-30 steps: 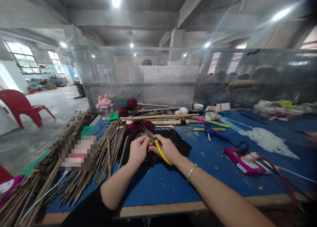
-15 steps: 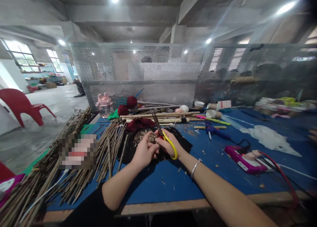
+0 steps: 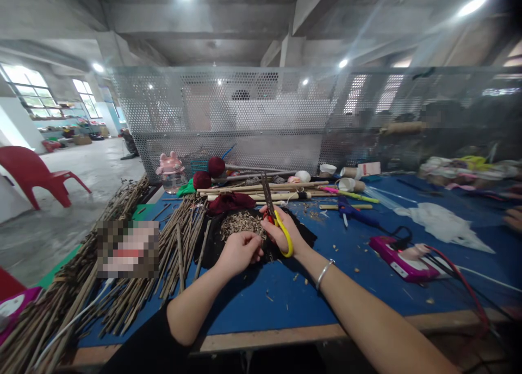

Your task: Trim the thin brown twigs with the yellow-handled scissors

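My right hand [image 3: 285, 235] is closed around a pair of scissors [image 3: 289, 242] with a yellow handle and dark blades that point up and away. Some red shows by the fingers near the blades' base. Just left of it, my left hand [image 3: 240, 251] has its fingertips pinched together; anything between them is too small to make out. Both hands are over a black cloth [image 3: 304, 230] that bears a heap of short cut twig pieces [image 3: 240, 223]. A dark red cloth [image 3: 232, 201] lies behind the heap.
Long thin sticks [image 3: 138, 287] lie in bundles on the left. At the right are a blue glue gun [image 3: 356, 216], a purple power strip [image 3: 402, 262] and a white plastic bag [image 3: 452, 227]. A perforated metal screen [image 3: 281, 113] stands behind the table. Another person's hand [image 3: 514, 219] shows at the right edge.
My hands have moved apart slightly, uncovering more of the twig heap. The left hand's fingers have drawn together, and the scissors have turned more upright and shifted a little right.
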Tool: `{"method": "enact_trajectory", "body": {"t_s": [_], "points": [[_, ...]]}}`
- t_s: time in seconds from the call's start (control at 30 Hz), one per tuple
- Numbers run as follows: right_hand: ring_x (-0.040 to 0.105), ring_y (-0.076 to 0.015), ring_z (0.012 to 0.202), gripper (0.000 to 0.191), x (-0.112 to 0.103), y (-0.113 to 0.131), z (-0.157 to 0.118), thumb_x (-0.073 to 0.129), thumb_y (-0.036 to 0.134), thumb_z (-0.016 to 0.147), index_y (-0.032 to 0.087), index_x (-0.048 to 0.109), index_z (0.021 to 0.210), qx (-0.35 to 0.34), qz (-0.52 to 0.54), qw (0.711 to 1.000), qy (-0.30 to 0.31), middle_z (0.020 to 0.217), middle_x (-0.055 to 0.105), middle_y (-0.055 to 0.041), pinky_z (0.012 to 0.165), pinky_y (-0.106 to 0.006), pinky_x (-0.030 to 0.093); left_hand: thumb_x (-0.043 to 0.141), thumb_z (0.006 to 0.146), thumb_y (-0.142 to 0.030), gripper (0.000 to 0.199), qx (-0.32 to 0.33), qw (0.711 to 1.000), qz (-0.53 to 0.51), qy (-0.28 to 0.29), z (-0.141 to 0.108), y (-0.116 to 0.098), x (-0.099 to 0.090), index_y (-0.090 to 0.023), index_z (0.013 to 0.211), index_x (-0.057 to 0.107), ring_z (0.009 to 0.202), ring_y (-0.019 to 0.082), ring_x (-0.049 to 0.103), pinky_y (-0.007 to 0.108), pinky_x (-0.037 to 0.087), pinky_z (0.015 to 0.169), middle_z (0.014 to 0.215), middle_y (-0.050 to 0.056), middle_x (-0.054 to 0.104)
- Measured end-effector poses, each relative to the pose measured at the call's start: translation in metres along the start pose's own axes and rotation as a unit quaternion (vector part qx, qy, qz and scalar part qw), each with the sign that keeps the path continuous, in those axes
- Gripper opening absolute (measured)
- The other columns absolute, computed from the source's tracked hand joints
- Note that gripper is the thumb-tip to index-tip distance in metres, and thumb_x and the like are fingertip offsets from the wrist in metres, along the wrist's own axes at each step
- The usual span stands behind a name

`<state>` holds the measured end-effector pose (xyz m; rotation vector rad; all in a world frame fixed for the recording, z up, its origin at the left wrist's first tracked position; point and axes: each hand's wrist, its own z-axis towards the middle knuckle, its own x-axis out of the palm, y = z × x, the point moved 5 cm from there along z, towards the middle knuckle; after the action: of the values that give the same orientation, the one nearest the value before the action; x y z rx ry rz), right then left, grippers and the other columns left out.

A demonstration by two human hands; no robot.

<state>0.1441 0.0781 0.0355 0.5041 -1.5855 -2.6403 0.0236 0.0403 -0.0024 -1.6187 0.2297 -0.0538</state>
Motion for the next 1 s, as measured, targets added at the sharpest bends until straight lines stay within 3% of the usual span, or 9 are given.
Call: {"method": "enact_trajectory", "body": {"t_s": [0.23, 0.57, 0.7, 0.8, 1.0], "points": [[0.039, -0.0069, 0.047, 0.023, -0.001, -0.001, 0.001, 0.054, 0.028, 0.076, 0.02, 0.048, 0.097, 0.005, 0.0, 1.0, -0.004, 0.066, 0.045, 0.0058, 0.048, -0.021, 0.035, 0.057, 0.075, -0.038, 0.03, -0.011, 0.999, -0.049, 0.01, 0.0, -0.002, 0.002, -0.012, 0.091, 0.06, 0.041, 0.006, 0.051, 0.015, 0.038, 0.04, 0.058, 0.0, 0.06], [0.043, -0.0086, 0.053, 0.033, 0.004, 0.001, -0.001, 0.057, 0.032, 0.074, 0.02, 0.047, 0.102, 0.017, 0.009, 1.0, 0.002, 0.071, 0.049, 0.0037, 0.052, -0.023, 0.039, 0.063, 0.071, -0.036, 0.027, -0.038, 0.994, -0.104, 0.009, 0.001, -0.002, 0.003, -0.011, 0.083, 0.063, 0.04, 0.004, 0.05, 0.015, 0.037, 0.038, 0.059, 0.0, 0.06], [0.045, -0.0103, 0.059, 0.039, 0.003, -0.002, 0.001, 0.059, 0.037, 0.074, 0.019, 0.044, 0.105, 0.01, 0.01, 1.0, -0.014, 0.071, 0.048, 0.0034, 0.057, -0.023, 0.041, 0.066, 0.068, -0.038, 0.029, -0.024, 0.988, -0.142, -0.054, 0.002, -0.007, -0.009, -0.011, 0.076, 0.062, 0.04, 0.005, 0.05, 0.015, 0.037, 0.038, 0.058, 0.001, 0.06], [0.048, -0.0119, 0.063, 0.044, 0.004, -0.006, 0.001, 0.06, 0.039, 0.074, 0.018, 0.044, 0.11, 0.004, -0.06, 0.998, 0.006, 0.074, 0.051, 0.0018, 0.062, -0.025, 0.042, 0.068, 0.065, -0.039, 0.033, 0.003, 0.974, -0.192, -0.12, 0.002, -0.011, -0.022, -0.01, 0.08, 0.063, 0.044, 0.005, 0.052, 0.014, 0.038, 0.04, 0.059, 0.002, 0.061], [0.052, -0.0189, 0.088, 0.053, 0.015, -0.003, -0.004, 0.063, 0.044, 0.071, 0.019, 0.045, 0.114, -0.05, -0.191, 0.979, 0.051, 0.103, 0.053, -0.0071, 0.079, -0.032, 0.043, 0.068, 0.064, -0.042, 0.04, 0.036, 0.963, -0.216, -0.159, 0.002, -0.013, -0.029, -0.011, 0.089, 0.065, 0.047, 0.006, 0.055, 0.015, 0.042, 0.044, 0.065, 0.003, 0.065]]}}
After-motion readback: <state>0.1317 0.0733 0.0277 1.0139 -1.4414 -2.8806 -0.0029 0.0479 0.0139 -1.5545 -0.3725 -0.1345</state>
